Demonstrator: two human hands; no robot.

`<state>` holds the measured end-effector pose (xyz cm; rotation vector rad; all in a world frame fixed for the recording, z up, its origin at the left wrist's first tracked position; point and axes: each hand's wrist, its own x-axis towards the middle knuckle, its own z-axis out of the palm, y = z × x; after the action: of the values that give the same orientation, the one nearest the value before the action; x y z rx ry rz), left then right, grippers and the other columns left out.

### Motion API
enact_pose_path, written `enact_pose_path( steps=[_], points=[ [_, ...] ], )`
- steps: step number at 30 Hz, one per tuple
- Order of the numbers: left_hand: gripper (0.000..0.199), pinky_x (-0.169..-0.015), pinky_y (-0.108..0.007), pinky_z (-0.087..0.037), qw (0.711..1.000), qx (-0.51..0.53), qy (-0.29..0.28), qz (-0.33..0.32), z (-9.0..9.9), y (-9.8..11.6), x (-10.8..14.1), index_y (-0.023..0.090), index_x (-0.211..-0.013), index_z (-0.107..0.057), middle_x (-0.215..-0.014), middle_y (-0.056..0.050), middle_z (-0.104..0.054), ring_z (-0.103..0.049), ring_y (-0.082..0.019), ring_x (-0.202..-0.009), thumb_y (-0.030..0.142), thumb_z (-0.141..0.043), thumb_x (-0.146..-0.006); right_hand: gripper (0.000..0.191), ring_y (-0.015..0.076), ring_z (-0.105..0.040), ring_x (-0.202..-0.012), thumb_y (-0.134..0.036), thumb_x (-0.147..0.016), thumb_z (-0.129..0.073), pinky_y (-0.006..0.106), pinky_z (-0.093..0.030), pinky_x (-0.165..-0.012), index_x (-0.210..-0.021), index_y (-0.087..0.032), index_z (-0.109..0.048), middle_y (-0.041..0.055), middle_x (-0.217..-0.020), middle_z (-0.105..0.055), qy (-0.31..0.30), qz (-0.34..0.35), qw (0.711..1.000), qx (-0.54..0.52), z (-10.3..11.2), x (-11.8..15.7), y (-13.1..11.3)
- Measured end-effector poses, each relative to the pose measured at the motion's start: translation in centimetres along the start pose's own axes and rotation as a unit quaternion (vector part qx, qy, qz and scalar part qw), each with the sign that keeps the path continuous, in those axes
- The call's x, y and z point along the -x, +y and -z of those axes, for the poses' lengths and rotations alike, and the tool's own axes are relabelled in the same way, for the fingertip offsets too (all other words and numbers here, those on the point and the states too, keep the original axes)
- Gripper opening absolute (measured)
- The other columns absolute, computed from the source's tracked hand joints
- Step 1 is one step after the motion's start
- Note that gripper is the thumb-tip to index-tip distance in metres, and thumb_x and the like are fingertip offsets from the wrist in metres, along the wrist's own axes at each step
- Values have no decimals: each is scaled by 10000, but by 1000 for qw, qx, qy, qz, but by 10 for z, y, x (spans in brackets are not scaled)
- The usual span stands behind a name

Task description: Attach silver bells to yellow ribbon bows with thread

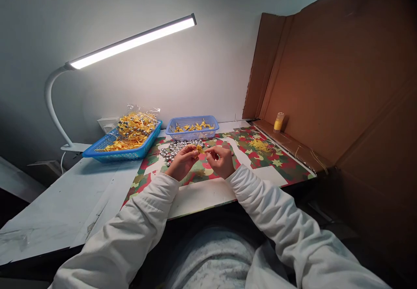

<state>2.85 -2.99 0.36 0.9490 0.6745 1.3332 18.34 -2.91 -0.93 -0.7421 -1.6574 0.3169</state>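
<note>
Between thumb and fingers, my left hand (pixel 183 162) pinches a small yellow ribbon bow (pixel 200 149) above the patterned table cover. My right hand (pixel 221 161) is close beside it on the right, fingers pinched together near the bow; whatever they hold is too small to make out. Just behind my left hand lies a heap of shiny silver bells (pixel 176 146). Past the bells stands a blue-violet basket (pixel 192 119) with yellow bows inside. Loose yellow ties (pixel 260 145) lie in a small pile to the right.
A larger blue basket (pixel 143 143) at the left is heaped with yellow bows and silver bells, partly in clear plastic. A clamp lamp (pixel 54 89) arches over the table. Tall cardboard (pixel 325 72) walls the right side, with a yellow-filled bottle (pixel 278 123) near it.
</note>
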Motion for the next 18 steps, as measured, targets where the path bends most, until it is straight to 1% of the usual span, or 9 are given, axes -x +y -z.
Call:
enact_pose_path(
  steps=[4, 10, 18],
  points=[
    [247, -601, -202, -457, 1000, 13, -3, 26, 0, 1, 1, 183, -729, -627, -689, 24, -612, -545, -76, -605, 143, -780, -539, 150, 109, -471, -490, -200, -735, -511, 247, -398, -498, -689, -196, -654, -14, -547, -571, -4, 8, 1000, 2, 1, 0, -2],
    [242, -607, -202, -483, 999, 4, -17, 34, 2, 1, 1, 181, -754, -625, -712, 15, -625, -573, -83, -616, 140, -767, -563, 151, 106, -459, -490, -199, -744, -516, 245, -390, -495, -712, -195, -663, -14, -562, -583, -12, 2, 1000, 3, 1, 0, -2],
    [224, -612, -192, -504, 997, 32, -11, 75, 3, 0, 1, 178, -763, -636, -725, 5, -642, -596, -83, -621, 83, -736, -585, 168, 111, -477, -508, -202, -753, -504, 247, -398, -506, -729, -192, -670, -5, -580, -594, -26, 2, 1000, -3, 2, 0, -2]
  ],
)
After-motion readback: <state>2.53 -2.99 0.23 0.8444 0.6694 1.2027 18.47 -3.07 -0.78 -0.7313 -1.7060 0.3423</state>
